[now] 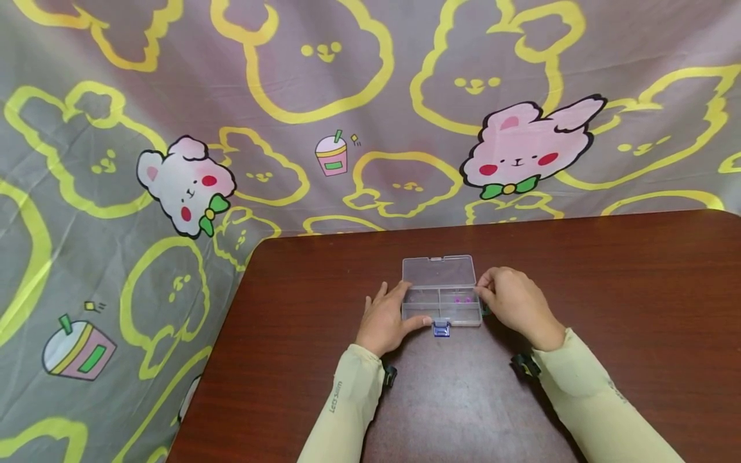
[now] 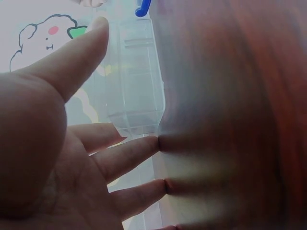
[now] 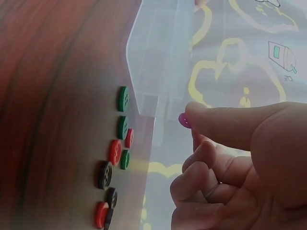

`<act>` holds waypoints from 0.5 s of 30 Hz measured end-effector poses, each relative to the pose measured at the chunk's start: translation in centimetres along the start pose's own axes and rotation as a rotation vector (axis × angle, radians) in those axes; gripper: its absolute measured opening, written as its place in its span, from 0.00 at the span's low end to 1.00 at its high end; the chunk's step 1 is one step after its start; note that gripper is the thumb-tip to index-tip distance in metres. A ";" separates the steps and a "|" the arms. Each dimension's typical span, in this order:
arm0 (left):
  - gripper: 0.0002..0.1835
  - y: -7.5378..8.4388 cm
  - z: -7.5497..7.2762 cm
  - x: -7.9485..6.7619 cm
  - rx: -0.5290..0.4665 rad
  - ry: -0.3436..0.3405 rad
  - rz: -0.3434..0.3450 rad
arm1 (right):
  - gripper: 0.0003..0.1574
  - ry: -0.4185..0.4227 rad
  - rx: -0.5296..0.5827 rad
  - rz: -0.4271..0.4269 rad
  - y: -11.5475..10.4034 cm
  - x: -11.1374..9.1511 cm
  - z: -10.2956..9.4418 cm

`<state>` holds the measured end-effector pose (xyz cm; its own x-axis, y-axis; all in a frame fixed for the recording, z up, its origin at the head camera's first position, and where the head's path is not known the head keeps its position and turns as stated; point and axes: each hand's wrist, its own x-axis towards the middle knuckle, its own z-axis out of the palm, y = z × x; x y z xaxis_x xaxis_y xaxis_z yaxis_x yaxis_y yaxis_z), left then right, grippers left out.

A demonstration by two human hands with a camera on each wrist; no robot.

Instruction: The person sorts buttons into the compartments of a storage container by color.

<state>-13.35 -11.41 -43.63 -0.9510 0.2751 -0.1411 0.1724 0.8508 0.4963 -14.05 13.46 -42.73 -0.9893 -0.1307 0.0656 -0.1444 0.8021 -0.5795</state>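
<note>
A clear plastic compartment box sits on the table, its hinged lid raised at the back. Purple buttons lie in a right-hand compartment. My left hand rests along the box's left side, fingers spread and fairly straight, thumb at the front edge near the blue clasp. Between thumb and forefinger, my right hand pinches a small purple button beside the box's right edge. Below that hand, green buttons, red buttons and black buttons lie on the tabletop.
The dark reddish wooden table extends around the box. Behind it and on the left hangs a grey curtain printed with cartoon animals and cups. Dark wrist straps show by both sleeves.
</note>
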 end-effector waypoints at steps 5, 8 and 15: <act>0.44 0.1 -0.1 0.0 -0.002 0.001 -0.003 | 0.07 -0.002 0.002 -0.003 -0.3 0.1 0.1; 0.44 0.1 0.0 -0.1 -0.005 0.004 -0.001 | 0.07 -0.001 0.001 -0.005 -0.4 0.1 0.1; 0.44 0.1 0.0 -0.1 -0.009 0.007 0.001 | 0.07 0.005 0.003 -0.005 -0.9 0.2 0.1</act>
<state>-13.28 -11.38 -43.55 -0.9526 0.2727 -0.1347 0.1710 0.8464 0.5043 -14.16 12.66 -42.24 -0.9886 -0.1319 0.0724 -0.1493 0.7998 -0.5815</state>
